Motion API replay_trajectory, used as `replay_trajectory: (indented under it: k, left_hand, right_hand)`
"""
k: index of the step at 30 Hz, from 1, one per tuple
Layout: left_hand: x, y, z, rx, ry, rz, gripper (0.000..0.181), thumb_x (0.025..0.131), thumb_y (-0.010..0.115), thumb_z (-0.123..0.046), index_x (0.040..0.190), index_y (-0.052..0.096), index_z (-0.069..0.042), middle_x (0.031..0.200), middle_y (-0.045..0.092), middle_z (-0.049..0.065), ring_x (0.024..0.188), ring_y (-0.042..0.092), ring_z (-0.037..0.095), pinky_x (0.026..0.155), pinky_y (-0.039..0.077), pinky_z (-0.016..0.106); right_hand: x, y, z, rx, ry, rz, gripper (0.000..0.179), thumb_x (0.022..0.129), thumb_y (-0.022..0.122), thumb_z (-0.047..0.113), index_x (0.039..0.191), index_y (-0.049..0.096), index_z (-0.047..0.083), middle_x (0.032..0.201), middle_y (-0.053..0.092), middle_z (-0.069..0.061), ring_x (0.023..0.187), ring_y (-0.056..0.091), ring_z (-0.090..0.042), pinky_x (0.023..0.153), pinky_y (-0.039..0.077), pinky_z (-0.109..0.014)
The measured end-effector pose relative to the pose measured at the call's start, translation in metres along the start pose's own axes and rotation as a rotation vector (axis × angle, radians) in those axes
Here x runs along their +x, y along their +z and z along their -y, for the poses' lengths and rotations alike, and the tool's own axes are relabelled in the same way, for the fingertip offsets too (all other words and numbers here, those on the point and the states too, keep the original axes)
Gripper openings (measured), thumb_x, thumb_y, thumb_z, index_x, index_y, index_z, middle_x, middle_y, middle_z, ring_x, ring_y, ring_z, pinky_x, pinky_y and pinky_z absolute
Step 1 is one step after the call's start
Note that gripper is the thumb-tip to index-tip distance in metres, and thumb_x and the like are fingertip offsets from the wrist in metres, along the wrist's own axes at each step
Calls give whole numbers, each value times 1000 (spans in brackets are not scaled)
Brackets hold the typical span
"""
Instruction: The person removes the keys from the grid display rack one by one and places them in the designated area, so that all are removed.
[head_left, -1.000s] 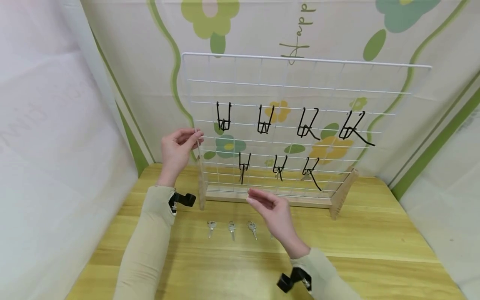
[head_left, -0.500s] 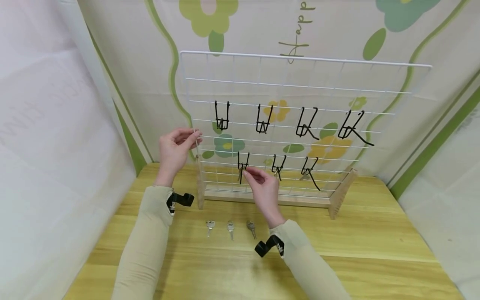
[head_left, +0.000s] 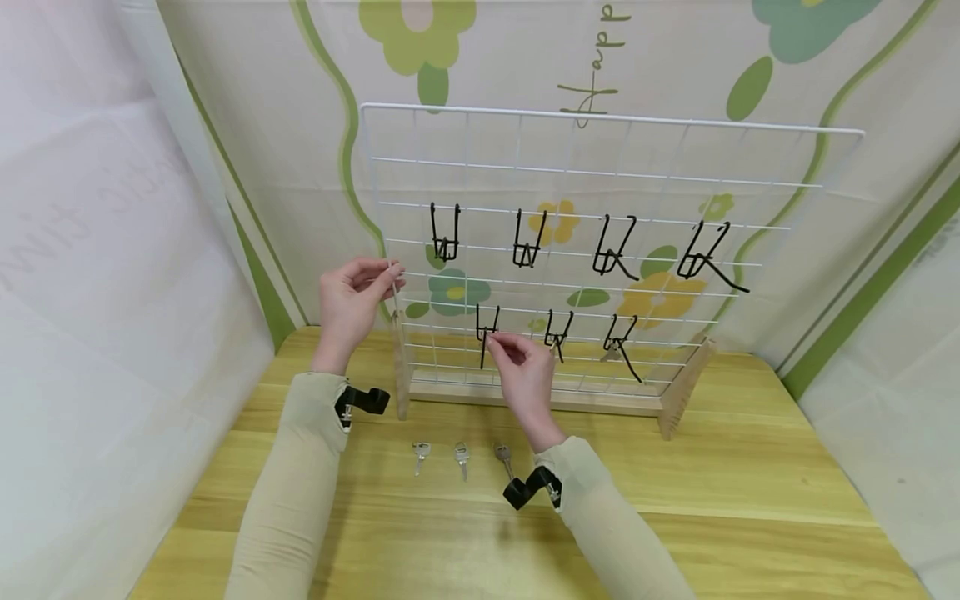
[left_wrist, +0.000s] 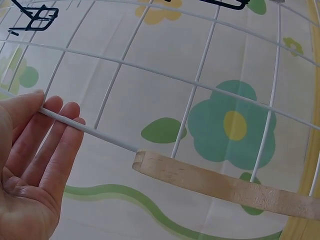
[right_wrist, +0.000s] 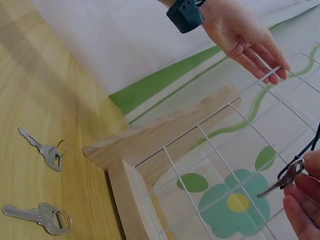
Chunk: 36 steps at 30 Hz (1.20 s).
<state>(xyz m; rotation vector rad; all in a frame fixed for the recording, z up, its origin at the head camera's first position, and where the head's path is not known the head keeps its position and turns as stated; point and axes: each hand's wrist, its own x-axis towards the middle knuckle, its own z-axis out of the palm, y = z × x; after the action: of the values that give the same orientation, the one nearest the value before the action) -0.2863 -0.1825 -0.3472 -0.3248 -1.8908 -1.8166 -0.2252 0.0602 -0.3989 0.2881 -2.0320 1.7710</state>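
Your right hand (head_left: 527, 375) pinched a key (right_wrist: 283, 182) beside a hook (head_left: 482, 337).
Lower right in the right-wrist view, it jutted leftward from your fingers (right_wrist: 300, 207); farther, centre-left in the head view, your left hand (head_left: 351, 304) grasped the wire rack (head_left: 525, 113).

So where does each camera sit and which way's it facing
Head: on the head, facing forward and down at the rack and keys; left hand, right hand and sleeves show.
Left wrist: worn there, facing the rack's side and wooden foot; left hand shows.
Right wrist: worn there, facing table and rack; both hands show.
Both wrist views share left hand and wooden foot.
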Motion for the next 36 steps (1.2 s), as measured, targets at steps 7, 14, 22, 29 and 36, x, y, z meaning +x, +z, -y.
replay_trajectory:
  k: [7,14,22,29,36]
  left_hand:
    - [-2,1,0,5,-5,-8,18,92,77,-12,103,75,3,98,76,12,81,75,17,74,61,27]
    - [-2,-1,0,6,-12,-6,18,92,77,-12,103,75,3,99,76,12,81,75,17,73,61,27]
    - [-2,-3,0,6,-26,-4,17,92,77,-12,103,75,2,101,76,11,82,75,16,73,61,26]
    - [-1,-2,0,8,-36,-3,20,92,78,-14,102,75,3,101,76,11,82,75,18,74,61,27]
    - [-2,0,-2,3,-41,1,20,92,78,-14,102,75,2,102,76,11,83,75,19,75,61,27]
  right_hand:
    - [-8,-4,4,43,-12,11,11,94,73,-1,102,74,-9,100,74,-20,85,72,-30,74,58,-21]
    - [-15,-12,7,72,5,33,9,94,73,2,100,75,-5,97,75,-14,82,71,-18,73,57,-21]
    - [-25,-23,16,74,0,80,7,93,74,3,97,75,-3,95,74,-11,84,70,-32,74,58,-23]
    - [-36,-32,30,112,-18,133,6,93,74,-1,98,75,-4,94,74,-12,81,69,-36,69,57,-23]
    - [-42,-46,16,133,17,153,7,90,74,-5,97,75,-3,93,74,-14,77,68,-17,68,58,-24]
